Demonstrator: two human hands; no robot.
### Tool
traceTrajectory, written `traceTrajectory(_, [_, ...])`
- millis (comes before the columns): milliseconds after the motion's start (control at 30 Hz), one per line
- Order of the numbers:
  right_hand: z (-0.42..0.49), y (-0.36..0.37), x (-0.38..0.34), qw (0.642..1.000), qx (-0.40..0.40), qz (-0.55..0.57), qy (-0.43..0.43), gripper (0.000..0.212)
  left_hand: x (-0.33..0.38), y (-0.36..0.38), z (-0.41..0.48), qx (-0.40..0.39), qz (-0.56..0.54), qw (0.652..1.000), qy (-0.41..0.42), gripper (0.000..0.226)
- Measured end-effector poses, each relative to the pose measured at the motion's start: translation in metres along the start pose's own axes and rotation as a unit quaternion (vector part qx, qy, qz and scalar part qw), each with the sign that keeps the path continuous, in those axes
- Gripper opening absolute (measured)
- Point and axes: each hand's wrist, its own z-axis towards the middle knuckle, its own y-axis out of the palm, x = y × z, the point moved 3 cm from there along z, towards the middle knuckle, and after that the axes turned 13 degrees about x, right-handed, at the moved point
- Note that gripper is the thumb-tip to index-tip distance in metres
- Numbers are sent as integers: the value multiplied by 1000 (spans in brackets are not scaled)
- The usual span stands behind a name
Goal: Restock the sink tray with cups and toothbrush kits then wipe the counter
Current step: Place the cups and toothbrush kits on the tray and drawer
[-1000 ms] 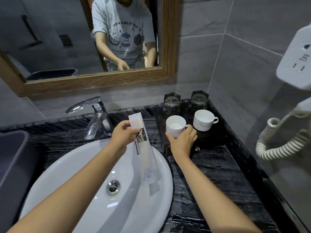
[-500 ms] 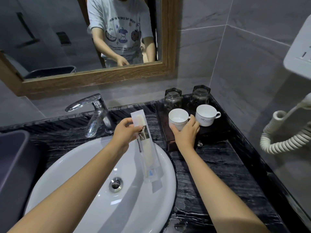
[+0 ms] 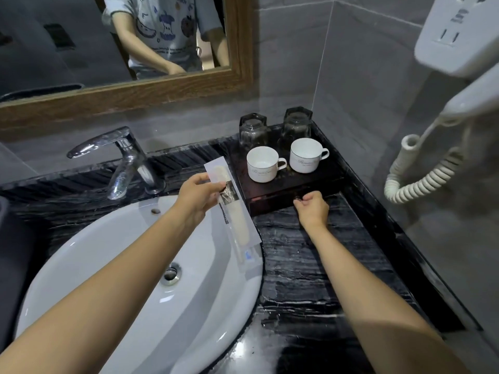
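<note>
A dark wooden tray with a front drawer stands in the counter's back right corner. On it are two white cups and, behind them, two upturned glasses. My left hand holds a toothbrush kit in its clear wrapper over the basin's right rim, just left of the tray. My right hand pinches the small drawer knob on the tray's front face.
The white basin and chrome tap fill the left. Black marble counter runs in front of the tray. A wall hairdryer with a coiled cord hangs at the right. A framed mirror is behind.
My right hand has let go of the left cup and dropped to the knob on the tray's front. The kit in my left hand has stayed beside the tray.
</note>
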Motion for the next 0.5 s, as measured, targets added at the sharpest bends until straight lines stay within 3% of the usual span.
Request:
traceTrajectory(133, [5, -1, 0, 1000, -8, 16, -14, 19, -3, 2, -6, -11, -3, 1000, 2, 22])
traceTrajectory(233, [4, -3, -1, 999, -13, 28, -27, 8, -10, 3, -8, -18, 6, 1000, -1, 34])
traceTrajectory(500, [-15, -21, 17, 998, -31, 32, -37, 16, -35, 15, -18, -54, 22, 998, -13, 27])
